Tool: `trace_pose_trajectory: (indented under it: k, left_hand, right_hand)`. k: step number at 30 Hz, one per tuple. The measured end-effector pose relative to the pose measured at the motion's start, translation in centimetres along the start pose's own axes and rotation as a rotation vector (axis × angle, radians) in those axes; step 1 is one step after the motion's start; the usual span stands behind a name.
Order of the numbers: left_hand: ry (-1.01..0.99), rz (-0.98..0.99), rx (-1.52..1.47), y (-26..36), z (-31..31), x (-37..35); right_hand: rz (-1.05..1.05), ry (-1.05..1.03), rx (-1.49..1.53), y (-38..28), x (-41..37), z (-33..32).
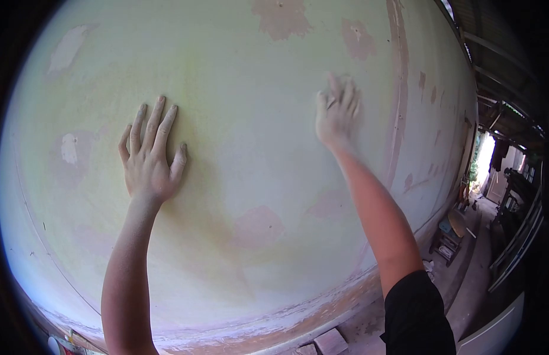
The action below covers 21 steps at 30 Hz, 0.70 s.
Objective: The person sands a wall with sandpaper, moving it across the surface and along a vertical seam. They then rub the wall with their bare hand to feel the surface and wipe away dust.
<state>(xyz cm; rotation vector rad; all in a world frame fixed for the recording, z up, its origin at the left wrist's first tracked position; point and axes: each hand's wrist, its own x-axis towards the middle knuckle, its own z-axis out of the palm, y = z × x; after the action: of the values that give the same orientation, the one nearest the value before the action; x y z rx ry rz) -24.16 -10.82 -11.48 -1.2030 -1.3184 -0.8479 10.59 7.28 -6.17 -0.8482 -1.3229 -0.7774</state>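
Observation:
A large pale green surface (250, 124), which looks curved through the wide lens, fills most of the view. My left hand (149, 151) lies flat on it, fingers spread, with nothing held. To the right and a little higher, my right hand (337, 115) is against the same surface, dusty white and smeared by motion. A small dark mark shows between its thumb and fingers; whether it holds something under the palm I cannot make out. Pinkish patches (259, 228) and whitish patches (69, 148) dot the surface. A pinkish vertical strip (398, 89) with small dots runs right of my right hand.
Along the surface's lower edge runs a rough, brownish band (310, 319). Blocks (330, 342) lie on the floor below. At right, a passage holds a small stand (446, 245) with things on it, long rails (517, 242) and a bright opening (486, 157). Roof beams (499, 50) hang overhead.

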Motion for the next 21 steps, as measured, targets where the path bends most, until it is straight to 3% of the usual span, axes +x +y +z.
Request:
trace_pose_trajectory:
  k: [3,4,6,10,11,13,14,16,21]
  left_hand:
    - [-0.008,0.002,-0.010,0.0,-0.1,0.0]
    - [-0.008,0.003,-0.004,-0.1,-0.2,-0.1]
    - [-0.011,0.017,-0.018,-0.3,0.1,-0.4]
    - [-0.018,0.029,-0.027,-0.5,0.1,-0.6]
    - [-0.022,0.020,-0.032,-0.5,0.0,-0.6]
    - [-0.029,0.021,-0.041,-0.2,-0.2,-0.6]
    - [-0.027,0.017,-0.050,-0.2,-0.2,-0.5]
    - [-0.014,0.023,-0.054,-0.2,-0.2,-0.6]
    - [-0.004,0.050,-0.026,-0.4,0.2,-0.8]
  right_hand:
    - [-0.601,-0.277,0.012,-4.0,-8.1,-2.6]
    - [-0.600,-0.275,0.017,-3.5,-8.6,-3.1]
    - [-0.751,-0.548,-0.012,-0.5,-9.4,-4.4]
    - [-0.316,-0.181,0.090,6.5,-4.9,-2.6]
    - [-0.324,-0.189,0.088,6.5,-3.6,-2.1]
    - [-0.018,-0.093,0.045,6.0,-2.3,-1.7]
    - [-0.022,-0.093,0.036,5.3,-1.6,-1.3]
    - [0.206,-0.075,0.040,2.5,-1.2,-0.6]
    - [0.371,-0.060,0.036,0.8,1.1,-0.2]
